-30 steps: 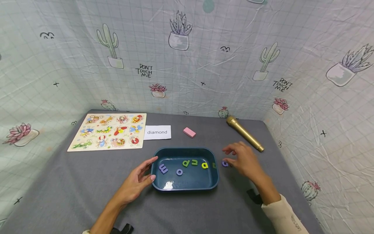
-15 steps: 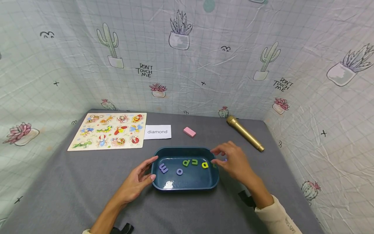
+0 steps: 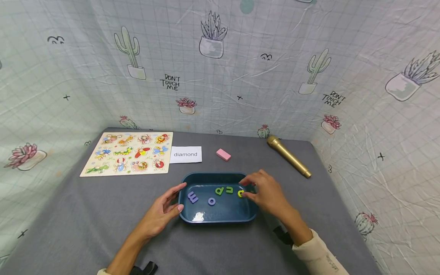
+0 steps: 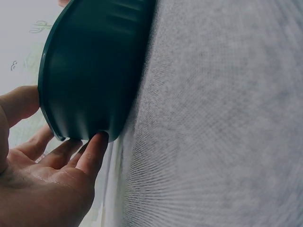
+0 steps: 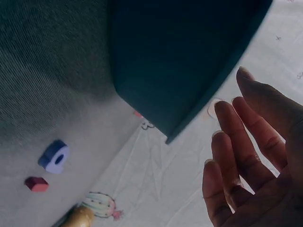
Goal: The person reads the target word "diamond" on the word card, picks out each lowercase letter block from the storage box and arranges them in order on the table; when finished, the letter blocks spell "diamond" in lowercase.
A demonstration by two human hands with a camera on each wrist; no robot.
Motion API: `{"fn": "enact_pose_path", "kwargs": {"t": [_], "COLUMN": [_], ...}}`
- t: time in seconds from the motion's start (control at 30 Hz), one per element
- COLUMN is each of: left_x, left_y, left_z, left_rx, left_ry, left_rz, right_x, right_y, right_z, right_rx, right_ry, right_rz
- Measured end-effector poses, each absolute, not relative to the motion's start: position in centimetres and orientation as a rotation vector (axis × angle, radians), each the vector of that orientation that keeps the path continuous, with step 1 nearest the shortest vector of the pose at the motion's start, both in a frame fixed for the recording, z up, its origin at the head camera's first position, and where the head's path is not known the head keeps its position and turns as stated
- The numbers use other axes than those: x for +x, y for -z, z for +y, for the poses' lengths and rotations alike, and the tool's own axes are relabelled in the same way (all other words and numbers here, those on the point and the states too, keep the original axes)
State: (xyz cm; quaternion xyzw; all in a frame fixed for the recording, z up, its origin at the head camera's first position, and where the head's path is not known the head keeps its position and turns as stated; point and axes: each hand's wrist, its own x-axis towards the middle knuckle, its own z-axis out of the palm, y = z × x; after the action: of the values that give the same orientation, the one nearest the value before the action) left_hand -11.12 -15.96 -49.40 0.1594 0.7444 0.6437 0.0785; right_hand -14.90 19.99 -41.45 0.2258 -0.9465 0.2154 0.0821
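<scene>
A dark blue tray (image 3: 220,219) stands on the grey cloth with several foam-like letters in it. They include a purple m (image 3: 193,197), a purple o (image 3: 211,201) and a green n (image 3: 229,190). My left hand (image 3: 159,214) holds the tray's left end, thumb and fingers against its rim and wall. Over the right end is my right hand (image 3: 266,193), thumb and fingers apart around a yellow letter (image 3: 240,193), which they partly cover. Nothing shows between the right fingers in the right wrist view. There, a purple letter (image 5: 55,157) lies outside the tray.
Behind the tray lie a puzzle board (image 3: 128,154) with insect pictures, a card (image 3: 186,154) reading "diamond" and a pink block (image 3: 223,154). A gold microphone (image 3: 288,156) lies at the back right. A small red piece (image 5: 37,183) lies beside the purple letter.
My right hand has moved left from the purple letter beside the tray to above the tray's right end. The left hand keeps its place on the tray.
</scene>
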Motion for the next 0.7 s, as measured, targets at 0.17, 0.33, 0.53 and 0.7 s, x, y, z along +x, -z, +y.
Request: {"fn": "enact_pose_path", "kwargs": {"t": [0.17, 0.33, 0.53, 0.7], "left_x": [-11.1, -11.1, -11.1, -11.0], "left_y": [49.4, 49.4, 49.5, 49.3], "left_z": [-16.0, -16.0, -16.1, -16.1], "left_rx": [0.47, 0.49, 0.497, 0.483], "left_ry": [-1.918, -1.929, -1.932, -1.931], "left_rz": [2.233, 2.225, 2.227, 2.219], "right_x": [-14.9, -15.1, -15.5, -15.9], "right_y": [42.2, 42.9, 43.7, 44.3], "right_z": [19.7, 19.5, 19.3, 19.0], "right_rx": [0.7, 0.734, 0.751, 0.754], "right_ry": [-0.645, -0.616, -0.576, -0.544], "right_rz": [-2.833, -2.817, -2.825, -2.863]}}
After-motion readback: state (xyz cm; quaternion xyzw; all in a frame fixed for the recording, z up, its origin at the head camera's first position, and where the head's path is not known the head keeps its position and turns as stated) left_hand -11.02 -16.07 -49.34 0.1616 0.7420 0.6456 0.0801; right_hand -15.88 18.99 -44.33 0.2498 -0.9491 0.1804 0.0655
